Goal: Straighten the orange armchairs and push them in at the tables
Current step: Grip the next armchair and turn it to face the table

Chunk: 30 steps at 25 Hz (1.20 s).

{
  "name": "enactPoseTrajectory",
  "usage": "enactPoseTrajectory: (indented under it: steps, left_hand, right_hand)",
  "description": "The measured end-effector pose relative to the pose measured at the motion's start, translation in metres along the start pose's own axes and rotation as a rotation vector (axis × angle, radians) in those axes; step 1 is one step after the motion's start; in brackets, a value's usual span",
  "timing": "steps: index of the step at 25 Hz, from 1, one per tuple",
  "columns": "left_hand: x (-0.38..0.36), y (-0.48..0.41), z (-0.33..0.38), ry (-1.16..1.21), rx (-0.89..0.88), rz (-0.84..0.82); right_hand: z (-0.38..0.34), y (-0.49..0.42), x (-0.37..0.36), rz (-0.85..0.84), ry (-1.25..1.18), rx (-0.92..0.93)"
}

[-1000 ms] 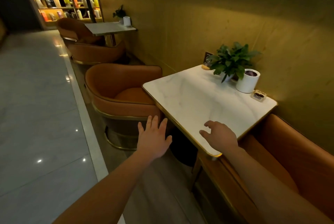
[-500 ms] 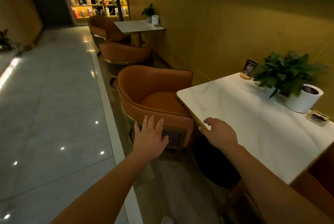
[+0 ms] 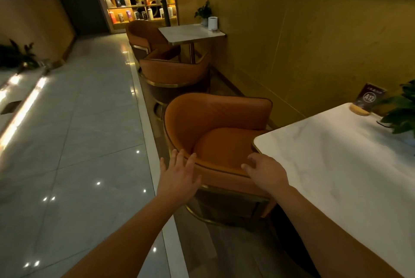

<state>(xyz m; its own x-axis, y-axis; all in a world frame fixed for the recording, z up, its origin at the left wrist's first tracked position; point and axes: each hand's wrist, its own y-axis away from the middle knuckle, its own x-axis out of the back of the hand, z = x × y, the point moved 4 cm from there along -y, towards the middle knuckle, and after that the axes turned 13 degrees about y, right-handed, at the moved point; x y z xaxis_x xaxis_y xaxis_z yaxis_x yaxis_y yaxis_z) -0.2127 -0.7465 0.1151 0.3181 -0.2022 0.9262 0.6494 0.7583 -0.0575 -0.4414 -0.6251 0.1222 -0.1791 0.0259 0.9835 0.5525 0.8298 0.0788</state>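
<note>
Two bare hands reach the near orange leather armchair [image 3: 215,138], angled beside the white marble bench [image 3: 336,165]; left hand [image 3: 179,179] spread open over its arm, right hand [image 3: 266,172] loosely curled, holding nothing; next: grasp, square, push in.

Armchair [image 3: 215,136] left of table [image 3: 332,165] (plant [image 3: 402,109] on it).

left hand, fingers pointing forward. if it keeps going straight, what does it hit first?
Most likely the near arm rim of the closest orange armchair. The left hand is open, its fingertips at or just short of that rim; contact is unclear from this one view.
</note>
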Motion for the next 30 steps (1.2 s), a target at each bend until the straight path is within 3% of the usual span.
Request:
enactPoseTrajectory:
  steps: [6,13,18,23,30]
  left_hand:
    - [0.005,-0.095,-0.065,-0.037,-0.106,-0.064]
    - [-0.011,-0.208,-0.184,-0.064,-0.301,-0.202]
    - [-0.063,-0.274,-0.226,-0.058,-0.416,-0.294]
    - [-0.114,-0.315,-0.239,-0.149,-0.420,-0.291]
    - [-0.141,-0.324,-0.246,-0.186,-0.496,-0.137]
  right_hand:
    - [-0.051,-0.076,-0.033,-0.020,-0.052,-0.052]
    - [-0.128,-0.152,-0.132,-0.139,-0.083,-0.314]
    - [-0.150,-0.180,-0.202,-0.170,-0.076,-0.455]
    - [-0.143,-0.193,-0.250,-0.164,0.007,-0.500]
    - [-0.149,-0.216,-0.286,-0.016,0.163,-0.594]
